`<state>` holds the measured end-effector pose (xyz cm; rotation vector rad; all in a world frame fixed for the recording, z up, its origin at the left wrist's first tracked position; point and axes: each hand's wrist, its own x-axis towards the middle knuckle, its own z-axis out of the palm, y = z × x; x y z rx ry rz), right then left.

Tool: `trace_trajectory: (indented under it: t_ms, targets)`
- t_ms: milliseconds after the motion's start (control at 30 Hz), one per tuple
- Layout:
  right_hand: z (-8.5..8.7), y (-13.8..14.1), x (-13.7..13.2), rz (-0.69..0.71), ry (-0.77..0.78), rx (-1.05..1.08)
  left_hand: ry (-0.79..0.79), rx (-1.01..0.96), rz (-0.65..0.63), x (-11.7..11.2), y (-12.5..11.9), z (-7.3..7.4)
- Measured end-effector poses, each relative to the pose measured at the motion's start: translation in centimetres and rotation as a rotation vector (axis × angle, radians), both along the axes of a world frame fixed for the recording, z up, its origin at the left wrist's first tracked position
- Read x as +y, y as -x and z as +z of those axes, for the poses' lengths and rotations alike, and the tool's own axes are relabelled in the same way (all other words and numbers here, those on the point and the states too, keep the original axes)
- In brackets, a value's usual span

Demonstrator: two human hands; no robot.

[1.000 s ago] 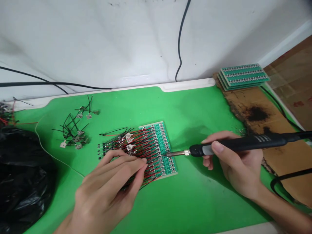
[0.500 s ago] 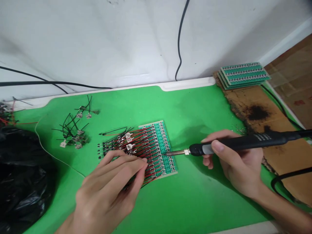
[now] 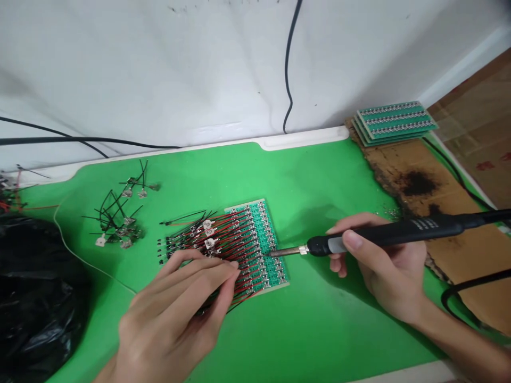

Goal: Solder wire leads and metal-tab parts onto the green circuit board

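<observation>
A green circuit board (image 3: 268,226) lies on the green mat, with rows of small metal contacts. Many red wires (image 3: 235,234) run leftward from it to black-leaded parts and small metal pieces (image 3: 210,243). Over the wires, my left hand (image 3: 179,303) is closed in a pinch at a wire; its fingers hide which one and cover the lower wire ends. My right hand (image 3: 383,260) grips a black soldering iron (image 3: 393,234) like a pen. The iron's metal tip points left and reaches the board's contacts around mid-height; whether it touches them I cannot tell.
Loose metal parts with black leads (image 3: 123,229) lie at left, beside a black plastic bag (image 3: 40,292). At right, several stacked circuit boards (image 3: 395,121) rest on scorched cardboard (image 3: 451,218). The iron's cable leaves at right; black cables (image 3: 289,69) hang along the white wall.
The whole view has shifted slightly left. Against the board, both hands and the soldering iron stay almost where they were.
</observation>
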<state>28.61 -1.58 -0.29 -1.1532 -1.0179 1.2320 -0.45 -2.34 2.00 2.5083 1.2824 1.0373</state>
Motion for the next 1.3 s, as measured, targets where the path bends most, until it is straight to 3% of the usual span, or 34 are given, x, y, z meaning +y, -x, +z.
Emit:
trace_trajectory:
  t_ms: [1300]
  targets:
    - [-0.08,-0.11,-0.14,0.017,0.002,0.043,-0.046,0.047,-0.027,-0.14,-0.36,0.12]
